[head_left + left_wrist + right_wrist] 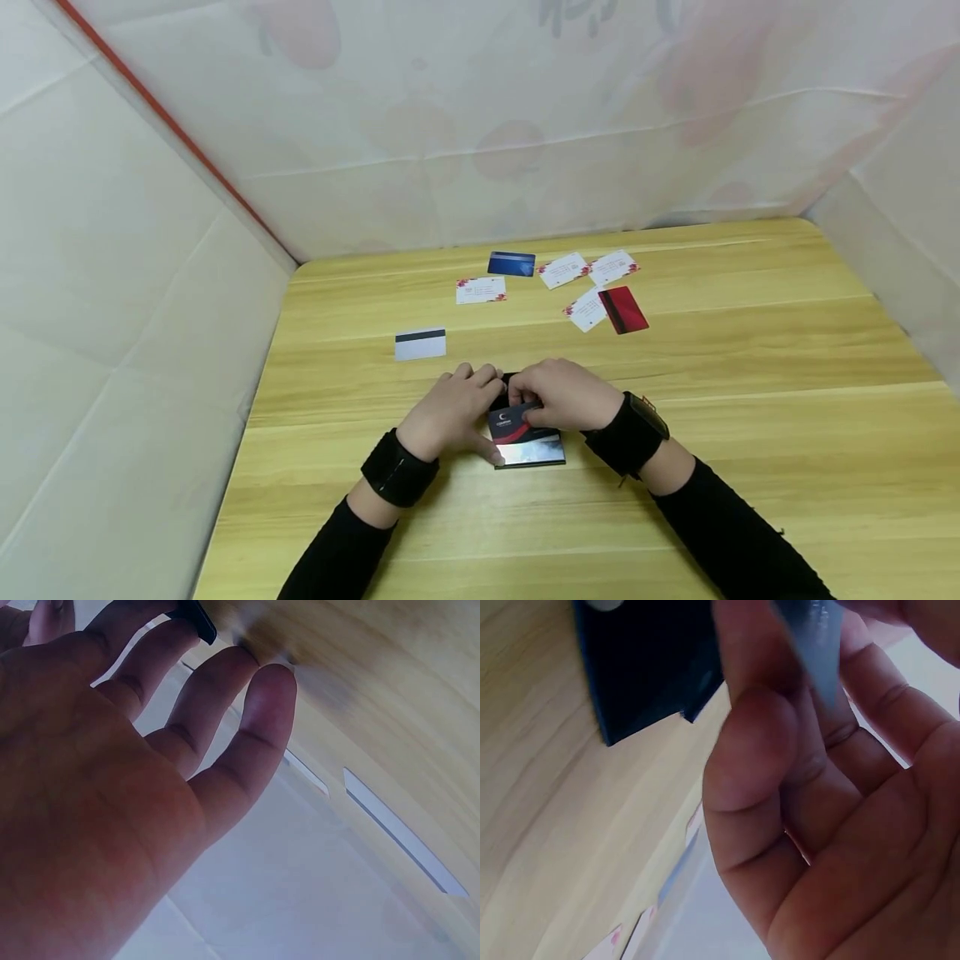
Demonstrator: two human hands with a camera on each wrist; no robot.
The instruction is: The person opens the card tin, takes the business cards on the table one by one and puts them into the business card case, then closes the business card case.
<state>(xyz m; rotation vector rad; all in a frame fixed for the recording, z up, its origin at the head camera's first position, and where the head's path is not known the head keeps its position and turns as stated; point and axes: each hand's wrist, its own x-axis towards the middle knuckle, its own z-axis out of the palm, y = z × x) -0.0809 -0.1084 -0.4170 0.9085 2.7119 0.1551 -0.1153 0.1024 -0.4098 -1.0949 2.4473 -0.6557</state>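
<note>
A card case [534, 452] with a shiny silver band along its near edge lies open on the table, its black inside [641, 682] showing in the right wrist view. Over it is a dark business card [506, 427] with a red curved stripe and a small logo. My right hand [566, 396] pinches this card between thumb and curled fingers. My left hand [453, 414] steadies the case, thumb at the near left corner and fingertips [270, 694] bent toward the far edge. The hands hide part of the case.
On the wooden table [337, 467] a white striped card [420, 346] lies left of the case. Farther back are a blue card [512, 263], a red card [624, 310] and several white flowered cards [481, 290]. Pale fabric walls [450, 125] border the table.
</note>
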